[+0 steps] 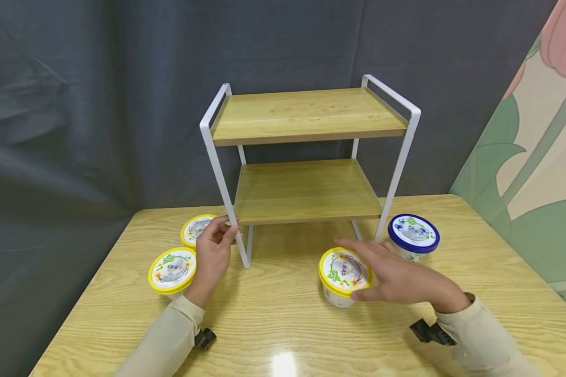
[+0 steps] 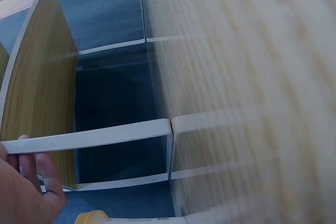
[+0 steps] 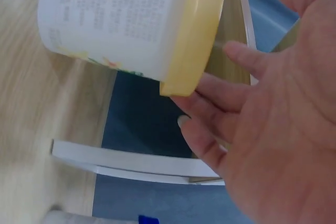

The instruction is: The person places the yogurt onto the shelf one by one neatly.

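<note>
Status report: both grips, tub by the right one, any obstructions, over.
Left grip pinching white metal front leg of wooden two-tier shelf. Right grip at yellow-lidded round white tub, hold unclear. Possible obstacle: blue-lidded round white tub beyond right grip.

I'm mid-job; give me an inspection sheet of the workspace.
Surface: pale wooden table, glare at near edge.
Job's things: upright two-tier wooden shelf with white metal frame; two round yellow-lidded tubs at its left; round white yellow-lidded front tub; round white blue-lidded tub at right.
Clutter: nothing seen.
Hands: left hand grips the shelf's front-left leg; right hand at the front tub's lid, grip unclear.
Cables: nothing seen.
Surroundings: dark cloth curtain behind, floral panel right.
</note>
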`<action>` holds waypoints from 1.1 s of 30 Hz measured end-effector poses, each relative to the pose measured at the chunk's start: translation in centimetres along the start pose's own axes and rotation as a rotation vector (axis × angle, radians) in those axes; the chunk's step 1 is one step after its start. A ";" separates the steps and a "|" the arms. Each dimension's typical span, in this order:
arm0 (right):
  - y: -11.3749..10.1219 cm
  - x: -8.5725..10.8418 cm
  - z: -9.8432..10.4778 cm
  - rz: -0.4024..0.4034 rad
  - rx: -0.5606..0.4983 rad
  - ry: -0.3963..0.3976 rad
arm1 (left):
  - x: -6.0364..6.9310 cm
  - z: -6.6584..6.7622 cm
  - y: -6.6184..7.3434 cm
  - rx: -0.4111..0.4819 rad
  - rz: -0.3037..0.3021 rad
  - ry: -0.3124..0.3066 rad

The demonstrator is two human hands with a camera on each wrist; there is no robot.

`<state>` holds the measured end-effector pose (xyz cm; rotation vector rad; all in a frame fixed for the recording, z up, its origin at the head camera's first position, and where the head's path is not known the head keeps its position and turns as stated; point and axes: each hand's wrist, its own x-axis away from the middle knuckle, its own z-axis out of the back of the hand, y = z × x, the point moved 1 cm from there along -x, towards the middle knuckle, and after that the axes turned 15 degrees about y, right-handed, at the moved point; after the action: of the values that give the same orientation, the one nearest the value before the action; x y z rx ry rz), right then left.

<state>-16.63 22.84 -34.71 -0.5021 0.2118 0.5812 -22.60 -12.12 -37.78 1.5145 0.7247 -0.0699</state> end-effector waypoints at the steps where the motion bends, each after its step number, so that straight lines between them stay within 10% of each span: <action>1: 0.0 0.0 -0.1 -0.008 -0.005 0.008 | 0.0 0.0 0.0 0.000 -0.004 -0.001; 22: -1.8 -0.1 -2.6 -0.200 0.083 0.165 | 0.2 -0.2 0.2 -0.011 -0.017 -0.021; 33: 0.5 0.0 -0.4 -0.110 -0.166 0.060 | 0.3 0.2 0.2 -0.036 0.006 -0.002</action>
<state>-16.95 23.02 -35.27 -0.6881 0.1930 0.4786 -22.15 -12.20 -37.76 1.4823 0.7163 -0.0530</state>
